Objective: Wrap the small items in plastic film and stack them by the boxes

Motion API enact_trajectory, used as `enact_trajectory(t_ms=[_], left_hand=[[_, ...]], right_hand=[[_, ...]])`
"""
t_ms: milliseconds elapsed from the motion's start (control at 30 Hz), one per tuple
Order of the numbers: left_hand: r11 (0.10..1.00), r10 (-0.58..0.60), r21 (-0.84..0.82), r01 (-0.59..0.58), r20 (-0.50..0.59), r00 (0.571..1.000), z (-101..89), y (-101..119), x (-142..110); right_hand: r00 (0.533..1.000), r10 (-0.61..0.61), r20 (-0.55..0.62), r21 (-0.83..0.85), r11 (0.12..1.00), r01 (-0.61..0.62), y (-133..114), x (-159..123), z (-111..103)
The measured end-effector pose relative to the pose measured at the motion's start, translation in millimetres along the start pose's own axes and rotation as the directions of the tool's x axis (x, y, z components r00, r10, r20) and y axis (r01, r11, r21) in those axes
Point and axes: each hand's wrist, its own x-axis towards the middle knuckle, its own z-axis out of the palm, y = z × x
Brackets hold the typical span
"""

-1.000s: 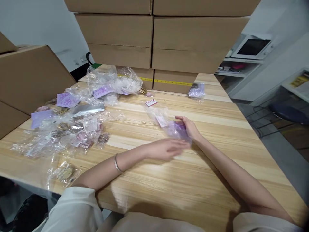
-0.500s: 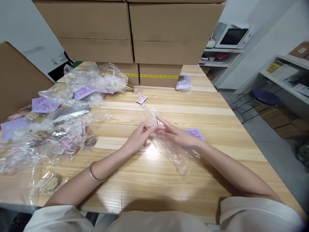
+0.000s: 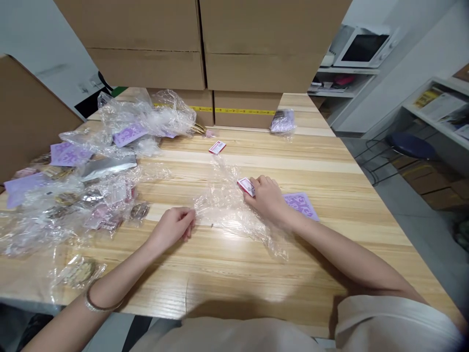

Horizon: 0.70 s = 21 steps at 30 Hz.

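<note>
A clear plastic bag [image 3: 223, 208] lies spread and crinkled between my hands. My left hand [image 3: 174, 226] is closed, its fingers pinching the bag's left edge. With curled fingers, my right hand [image 3: 266, 196] grips a small flat red-and-white box [image 3: 246, 186] at the bag's right side; part of the box is under the fingers. Just right of that wrist rests a purple patterned card [image 3: 301, 205], partly covered by my forearm. Beyond the bag sits another small red-and-white box [image 3: 217, 147], apart from both hands.
On the left is a heap of clear plastic packages [image 3: 95, 190] with purple cards and a silver pouch [image 3: 109, 167]. Stacked cardboard boxes [image 3: 242, 68] stand at the back. A wrapped purple packet [image 3: 283, 121] lies at the back right. One small package [image 3: 81, 271] is near the front edge.
The purple card has been let go and lies on the table. My left hand has drawn the bag's edge leftward, spreading it. My right hand has closed on the small box.
</note>
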Motion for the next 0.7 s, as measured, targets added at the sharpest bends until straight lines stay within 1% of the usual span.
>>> enact_trajectory(t_ms=[67,100,133,200,233,267,300,333,367,400,433,467,500,533,600,667,700], left_hand=[[0.973,0.058,0.227,-0.046,-0.043,0.997,-7.2,1.1,-7.5],[0.929,0.07,0.367,-0.048,-0.047,0.996,-11.7,2.7,-11.0],[0.865,0.064,0.5,-0.041,-0.03,0.998,-16.7,5.2,-14.3],[0.716,-0.006,0.697,-0.023,0.039,0.999,-26.9,12.7,-20.0],[0.653,-0.057,0.757,-0.009,0.06,0.997,-31.3,17.8,-22.2],[0.6,-0.097,0.8,0.018,0.05,0.994,-34.7,23.7,-23.6],[0.552,-0.115,0.832,0.061,0.003,0.993,-37.0,30.1,-24.0],[0.51,-0.101,0.852,0.119,-0.079,0.992,-38.1,36.8,-23.0],[0.481,-0.05,0.859,0.174,-0.171,0.984,-37.9,43.1,-20.4],[0.47,0.037,0.859,0.205,-0.251,0.967,-36.9,48.5,-15.9],[0.48,0.138,0.853,0.205,-0.304,0.943,-35.3,52.6,-9.2],[0.508,0.218,0.843,0.18,-0.328,0.919,-33.5,55.2,-0.5],[0.547,0.263,0.827,0.134,-0.321,0.91,-31.7,56.0,10.0],[0.596,0.261,0.799,0.085,-0.292,0.92,-30.1,55.2,21.8],[0.699,0.13,0.714,0.032,-0.171,0.977,-27.1,49.8,46.6],[0.758,0.06,0.652,-0.008,-0.058,0.996,-24.0,42.5,68.4],[0.787,0.065,0.615,-0.045,-0.011,0.998,-22.2,39.4,76.7]], right_hand=[[0.998,0.027,0.05,0.03,0.999,-0.029,9.3,7.4,-6.3],[0.997,0.044,0.067,0.045,0.998,-0.047,15.1,11.2,-9.4],[0.996,0.065,0.068,0.051,0.996,-0.069,21.6,14.8,-11.8],[0.992,0.121,0.023,0.03,0.992,-0.122,35.3,21.4,-14.2],[0.988,0.156,-0.007,0.011,0.988,-0.156,41.7,24.2,-14.1],[0.981,0.19,-0.028,-0.011,0.982,-0.19,47.4,26.5,-13.4],[0.975,0.216,-0.041,-0.037,0.975,-0.218,52.0,28.3,-12.3],[0.971,0.232,-0.053,-0.062,0.97,-0.235,55.3,29.7,-11.0],[0.969,0.239,-0.07,-0.085,0.966,-0.244,57.1,30.6,-9.8],[0.968,0.231,-0.097,-0.101,0.965,-0.241,57.4,31.3,-8.7],[0.97,0.208,-0.129,-0.105,0.969,-0.222,56.2,31.9,-7.7],[0.973,0.169,-0.156,-0.092,0.979,-0.185,53.7,32.6,-6.8],[0.978,0.12,-0.172,-0.057,0.99,-0.132,50.2,33.4,-5.9],[0.984,0.07,-0.165,-0.004,0.997,-0.071,46.0,34.6,-4.9],[0.996,-0.007,-0.088,0.133,0.991,0.019,36.9,37.2,-2.0],[0.999,-0.048,0.006,0.254,0.966,0.044,29.4,39.7,1.2],[0.997,-0.062,0.041,0.296,0.954,0.047,27.2,40.7,2.3]])
